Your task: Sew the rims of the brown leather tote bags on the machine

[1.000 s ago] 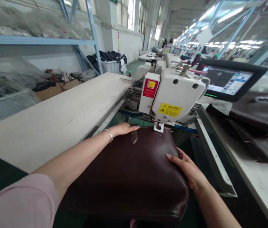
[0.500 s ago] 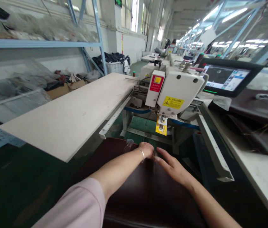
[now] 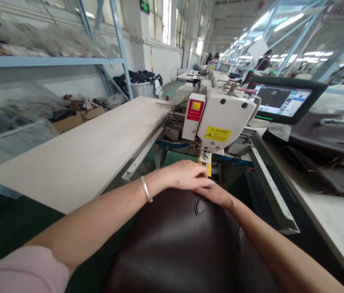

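A: Where's the bag?

B: The dark burgundy leather handbag (image 3: 172, 248) lies close in on the near side, centred and cut off by the bottom of the view. Its far edge stops just short of the sewing machine's presser foot (image 3: 205, 156), where a yellow tag (image 3: 205, 166) hangs.

A: Which way does it run?

B: I can't settle its long axis, as too much of it is cropped.

A: And the hands?

B: The right hand (image 3: 216, 194) lies on top of the bag near its far edge, just beside a small oval leather tab (image 3: 199, 205). The left hand (image 3: 184, 175) reaches in from the left, a silver bangle (image 3: 146, 189) on its wrist, and sits slightly nearer the machine.

A: Are they gripping anything?

B: I see no pinch. The left fingers (image 3: 204, 176) lie pressed together and overlap the right fingers (image 3: 211, 189), also held together, just in front of the tag. I can't tell whether the left hand touches the leather.

A: What's nearby?

B: A long white bench (image 3: 77, 150) runs along the left, and a touchscreen (image 3: 281, 99) stands to the machine's right.
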The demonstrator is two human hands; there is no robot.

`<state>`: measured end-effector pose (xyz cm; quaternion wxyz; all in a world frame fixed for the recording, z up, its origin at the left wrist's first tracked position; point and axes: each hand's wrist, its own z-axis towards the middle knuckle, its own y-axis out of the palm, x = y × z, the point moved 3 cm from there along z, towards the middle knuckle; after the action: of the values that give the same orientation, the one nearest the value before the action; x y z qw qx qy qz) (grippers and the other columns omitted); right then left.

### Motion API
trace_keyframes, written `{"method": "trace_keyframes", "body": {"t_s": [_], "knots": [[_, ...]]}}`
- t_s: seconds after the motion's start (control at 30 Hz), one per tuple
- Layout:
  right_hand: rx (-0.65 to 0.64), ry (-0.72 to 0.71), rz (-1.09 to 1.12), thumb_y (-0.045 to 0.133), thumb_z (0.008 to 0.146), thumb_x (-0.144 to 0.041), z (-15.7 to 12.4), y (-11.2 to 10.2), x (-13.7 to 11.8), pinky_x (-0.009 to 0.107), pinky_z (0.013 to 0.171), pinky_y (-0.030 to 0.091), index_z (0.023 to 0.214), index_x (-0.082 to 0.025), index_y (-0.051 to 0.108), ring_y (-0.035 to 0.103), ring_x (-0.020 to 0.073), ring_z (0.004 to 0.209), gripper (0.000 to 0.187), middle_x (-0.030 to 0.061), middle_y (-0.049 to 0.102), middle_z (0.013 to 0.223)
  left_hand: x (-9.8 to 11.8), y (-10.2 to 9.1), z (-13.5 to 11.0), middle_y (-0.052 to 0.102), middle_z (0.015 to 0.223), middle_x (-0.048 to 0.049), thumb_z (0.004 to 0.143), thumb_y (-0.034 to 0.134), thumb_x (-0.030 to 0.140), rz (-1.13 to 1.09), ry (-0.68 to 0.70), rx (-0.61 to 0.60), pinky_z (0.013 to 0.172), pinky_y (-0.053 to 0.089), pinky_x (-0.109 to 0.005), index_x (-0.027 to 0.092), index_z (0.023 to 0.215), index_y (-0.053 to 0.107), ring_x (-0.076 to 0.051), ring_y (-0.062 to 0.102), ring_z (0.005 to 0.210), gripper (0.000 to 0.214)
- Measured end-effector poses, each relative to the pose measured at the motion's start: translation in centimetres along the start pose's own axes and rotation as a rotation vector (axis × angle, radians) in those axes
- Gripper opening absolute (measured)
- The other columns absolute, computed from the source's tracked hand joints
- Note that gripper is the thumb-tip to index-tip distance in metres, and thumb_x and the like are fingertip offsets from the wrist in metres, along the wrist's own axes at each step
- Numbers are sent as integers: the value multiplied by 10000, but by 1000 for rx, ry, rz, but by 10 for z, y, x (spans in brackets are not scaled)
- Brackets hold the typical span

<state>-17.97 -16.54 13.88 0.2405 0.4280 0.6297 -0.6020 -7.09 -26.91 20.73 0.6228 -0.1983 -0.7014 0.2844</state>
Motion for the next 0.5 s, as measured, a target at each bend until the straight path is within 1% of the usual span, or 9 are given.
{"method": "trace_keyframes", "body": {"t_s": [0.03, 0.07, 0.1, 0.17, 0.2, 0.27, 0.37, 0.43, 0.5], "knots": [[7, -35, 2, 646, 819, -643, -9, -4, -8, 264, 572, 453, 847, -174, 706, 570, 164, 649, 474, 8, 636, 673, 1, -13, 0, 698, 1121, -54, 796, 704, 521, 65, 13, -38, 945, 455, -310, 199, 1029, 724, -248, 602, 1089, 398], [12, -67, -2, 642, 823, -643, -17, -9, -18, 263, 574, 449, 858, -174, 711, 565, 161, 652, 475, 10, 639, 690, -2, -24, 2, 714, 1072, -57, 786, 683, 568, 105, -12, -113, 903, 468, -302, 188, 1004, 735, -242, 622, 1035, 441], [19, -97, -8, 639, 827, -641, -24, -14, -27, 261, 570, 443, 862, -171, 714, 557, 158, 649, 478, 13, 639, 699, -7, -33, 3, 727, 1006, -65, 779, 651, 628, 113, -75, -217, 849, 486, -301, 174, 968, 745, -237, 642, 962, 500], [37, -133, -24, 643, 828, -635, -35, -25, -42, 254, 554, 423, 863, -158, 714, 543, 147, 633, 484, 15, 634, 708, -23, -44, 6, 733, 857, -82, 745, 612, 731, 20, -231, -423, 754, 506, -309, 151, 866, 756, -229, 660, 823, 610], [44, -127, -31, 647, 824, -636, -39, -31, -46, 248, 542, 409, 858, -154, 708, 535, 140, 620, 488, 12, 627, 706, -30, -48, 7, 727, 804, -84, 716, 621, 762, -42, -274, -476, 733, 508, -315, 147, 826, 756, -227, 660, 782, 640], [59, -74, -42, 653, 810, -653, -45, -44, -44, 237, 505, 370, 817, -152, 680, 505, 122, 583, 502, 2, 596, 677, -40, -54, 13, 717, 763, -71, 665, 680, 758, -141, -246, -471, 748, 504, -317, 149, 801, 754, -209, 650, 752, 628], [83, 55, -33, 657, 768, -708, -48, -61, -24, 227, 463, 304, 693, -160, 590, 439, 100, 526, 557, -19, 516, 599, -47, -63, 20, 688, 739, -18, 617, 785, 654, -231, -120, -349, 749, 476, -282, 163, 762, 729, -154, 603, 717, 515], [92, 136, 13, 664, 732, -740, -48, -68, -8, 230, 461, 287, 651, -167, 553, 419, 96, 510, 590, -23, 490, 572, -50, -65, 25, 658, 726, 4, 602, 823, 592, -266, -84, -301, 693, 446, -253, 164, 732, 697, -130, 576, 700, 464], [121, 183, 81, 681, 704, -748, -47, -75, 6, 235, 469, 290, 643, -173, 542, 423, 98, 505, 595, -21, 493, 569, -53, -64, 30, 631, 713, 10, 597, 830, 580, -264, -79, -286, 617, 402, -235, 164, 718, 672, -120, 552, 671, 461]]}}
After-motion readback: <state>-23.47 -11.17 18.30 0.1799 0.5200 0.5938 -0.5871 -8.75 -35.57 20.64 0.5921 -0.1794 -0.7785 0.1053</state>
